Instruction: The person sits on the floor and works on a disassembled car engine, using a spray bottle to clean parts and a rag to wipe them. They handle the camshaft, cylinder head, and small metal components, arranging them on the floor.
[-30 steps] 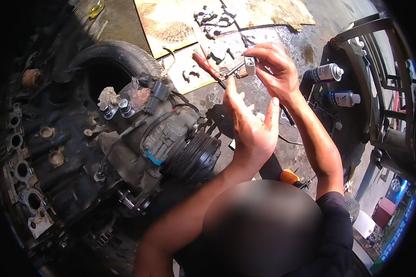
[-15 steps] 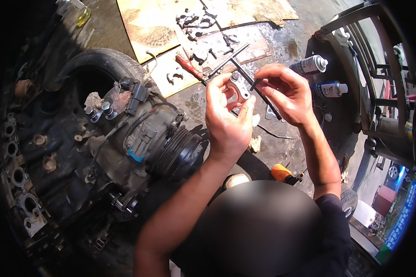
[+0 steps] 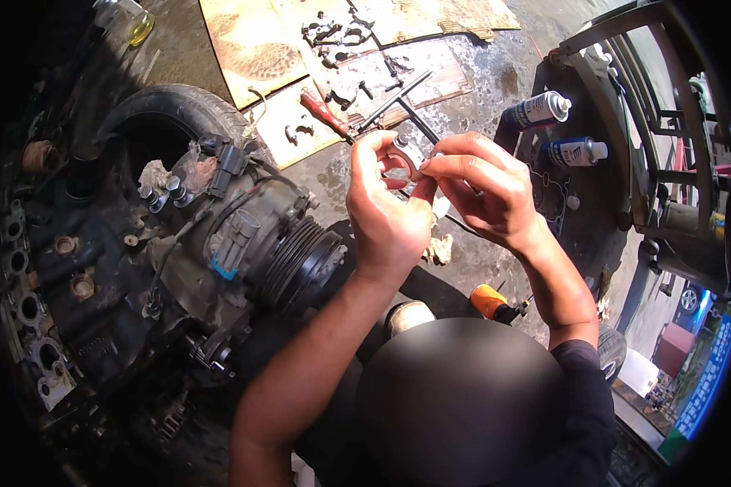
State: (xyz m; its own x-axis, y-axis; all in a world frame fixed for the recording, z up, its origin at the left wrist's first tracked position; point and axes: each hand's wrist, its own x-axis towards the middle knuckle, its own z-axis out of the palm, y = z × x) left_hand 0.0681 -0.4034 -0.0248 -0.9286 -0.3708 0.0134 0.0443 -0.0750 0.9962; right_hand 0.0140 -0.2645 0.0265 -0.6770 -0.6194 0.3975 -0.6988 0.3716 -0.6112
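Note:
My left hand point(image 3: 394, 219) is raised in front of me, thumb and fingers closed around a curved metal bearing cap point(image 3: 410, 152). A round stud or bolt end shows at the cap's far side. My right hand point(image 3: 487, 183) has its thumb and fingertips pinched together at the cap's right end, touching or nearly touching it. What sits between those fingertips is hidden. Just beyond the hands, a T-handle wrench point(image 3: 395, 101) lies across the ground and a board. A red-handled screwdriver point(image 3: 325, 114) is left of it.
To the left stands a dirty engine block point(image 3: 97, 308) with a ribbed pulley point(image 3: 300, 264), and a tire point(image 3: 179, 101) behind. Wooden boards point(image 3: 256, 53) hold several caps and bolts point(image 3: 337, 34). Two spray cans point(image 3: 538, 109) stand at right, near a metal frame point(image 3: 625, 97). An orange object point(image 3: 487, 300) lies near me.
My right hand has moved left, bringing its pinched fingers from beside the bearing cap to its right end. A small dark piece seen in those fingers earlier is now hidden. The view shifted slightly.

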